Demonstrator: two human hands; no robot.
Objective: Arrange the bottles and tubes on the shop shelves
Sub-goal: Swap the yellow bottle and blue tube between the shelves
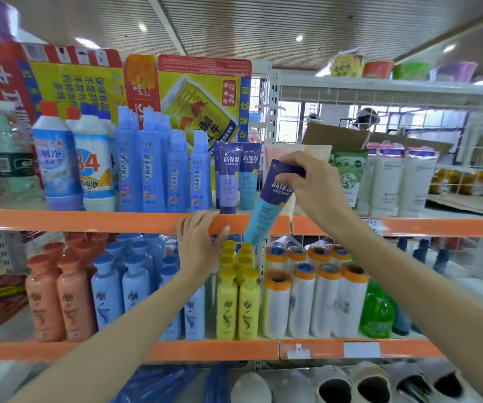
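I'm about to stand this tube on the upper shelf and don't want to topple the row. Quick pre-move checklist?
1. Right hand grips tube firmly: ok.
2. Tube upright: not ok, tilted, lower end out past the shelf edge.
3. Gap beside the two matching tubes: cannot tell, hand hides it.
4. Left hand clear of the slot: ok, resting on the edge.
5. Neighbours standing: ok.

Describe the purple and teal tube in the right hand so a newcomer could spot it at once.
Find the upper orange-edged shelf, then the gap right of two upright purple and teal tubes. In front of that gap, the right hand pinches the crimped purple end of a third matching purple and teal tube. Only this one is tilted, its teal cap hanging below the shelf edge.
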